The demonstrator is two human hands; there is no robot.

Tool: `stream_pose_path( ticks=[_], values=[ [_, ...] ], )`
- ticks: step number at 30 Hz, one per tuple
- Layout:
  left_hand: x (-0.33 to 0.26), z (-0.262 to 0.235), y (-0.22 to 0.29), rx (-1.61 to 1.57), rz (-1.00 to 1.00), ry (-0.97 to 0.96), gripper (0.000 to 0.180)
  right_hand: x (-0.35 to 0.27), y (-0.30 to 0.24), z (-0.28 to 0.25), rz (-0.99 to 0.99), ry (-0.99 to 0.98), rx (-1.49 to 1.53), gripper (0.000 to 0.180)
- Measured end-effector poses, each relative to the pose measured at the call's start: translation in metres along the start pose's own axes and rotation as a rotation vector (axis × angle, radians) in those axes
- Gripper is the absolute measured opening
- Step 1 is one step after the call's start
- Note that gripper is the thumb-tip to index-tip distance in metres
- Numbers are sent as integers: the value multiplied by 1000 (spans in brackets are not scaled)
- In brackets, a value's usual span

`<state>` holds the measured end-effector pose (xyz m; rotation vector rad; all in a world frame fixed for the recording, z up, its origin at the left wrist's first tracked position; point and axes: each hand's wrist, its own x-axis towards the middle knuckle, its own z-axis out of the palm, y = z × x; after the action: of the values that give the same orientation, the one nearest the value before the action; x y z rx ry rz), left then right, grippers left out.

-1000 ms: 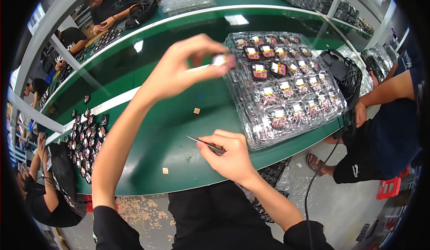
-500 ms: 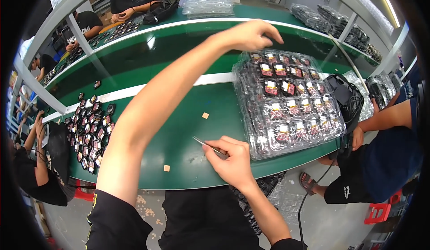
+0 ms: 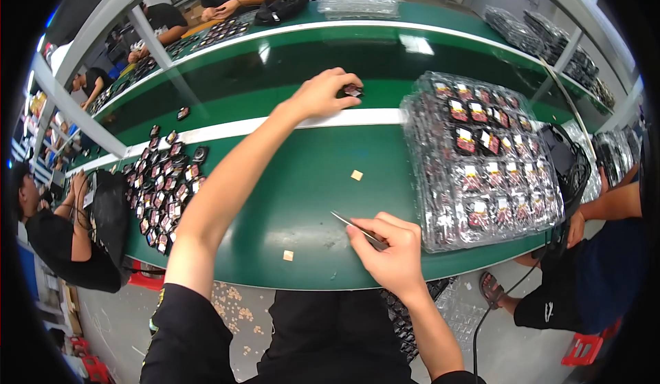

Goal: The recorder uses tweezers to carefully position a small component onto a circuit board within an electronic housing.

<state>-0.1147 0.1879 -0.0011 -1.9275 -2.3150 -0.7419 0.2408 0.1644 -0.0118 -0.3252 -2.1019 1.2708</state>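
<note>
My left hand (image 3: 322, 95) is stretched far forward over the green belt. Its fingers curl around a small black device (image 3: 353, 90) with a pinkish label face. Near the front edge of the green table, my right hand (image 3: 393, 250) is closed on metal tweezers (image 3: 359, 227), their tips pointing left and away from me. One small tan square (image 3: 357, 175) lies beyond the tweezer tips, and another tan square (image 3: 288, 255) rests nearer the front edge. To the right stands a stack of clear plastic trays (image 3: 440, 226), the top one filled with rows of similar devices.
A pile of black devices (image 3: 161, 188) covers the table's left part. One lone device (image 3: 183, 112) sits on the belt. A person (image 3: 591, 246) stands at the right beside a black cable bundle (image 3: 567, 154). Grey frame posts (image 3: 148, 37) rise at the left; others work across the belt.
My left hand has come away from the trays' far edge, leftward and down, and is now at a device. The whole view has shifted; my right hand keeps the tweezers over the table.
</note>
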Motion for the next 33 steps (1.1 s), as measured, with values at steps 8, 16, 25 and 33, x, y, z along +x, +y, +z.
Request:
stream_pose_path(
  ticks=[8, 16, 25, 33],
  values=[
    [-11, 7, 17, 42, -4, 71, 36, -4, -5, 3, 37, 35, -22, 12],
    [-155, -41, 67, -308, 120, -147, 57, -6, 0, -4, 39, 62, -48, 13],
    [-190, -37, 93, -48, 6, 94, 88, -4, 5, 1, 91, 38, 20, 15],
    [-197, -40, 94, -129, -12, 3, 47, -4, 4, -2, 84, 5, -19, 18]
  ],
)
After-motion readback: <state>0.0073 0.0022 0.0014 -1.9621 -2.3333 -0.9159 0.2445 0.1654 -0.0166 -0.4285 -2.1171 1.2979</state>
